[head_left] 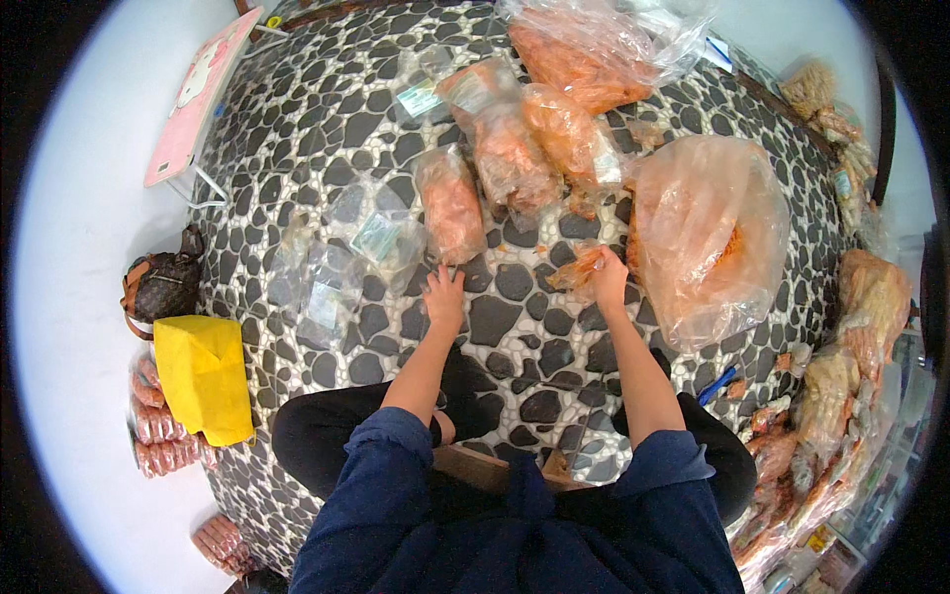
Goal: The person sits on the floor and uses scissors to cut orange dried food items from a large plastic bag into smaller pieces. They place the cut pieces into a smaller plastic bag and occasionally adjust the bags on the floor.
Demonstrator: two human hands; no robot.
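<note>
My left hand (444, 297) reaches forward with its fingers apart. Its fingertips are at the near end of a clear plastic bag (450, 208) packed with orange food; whether they touch it is hard to tell. Between the fingers of my right hand (611, 281) is a small crumpled plastic bag (575, 272) with orange bits inside. Just right of that hand lies a large, wide plastic bag (712, 237) holding loose orange shreds. Beyond my hands, two more filled bags, one wrapped bag (516, 160) and one bulging bag (568, 134), lie side by side.
Flat clear bags with printed labels (375, 237) lie on the pebble-patterned floor (505, 319) at left. A big orange-filled sack (586, 59) is at the back. Left are a yellow bag (204, 379) and a pink folding table (200, 96). Packed bags (831, 393) line the right.
</note>
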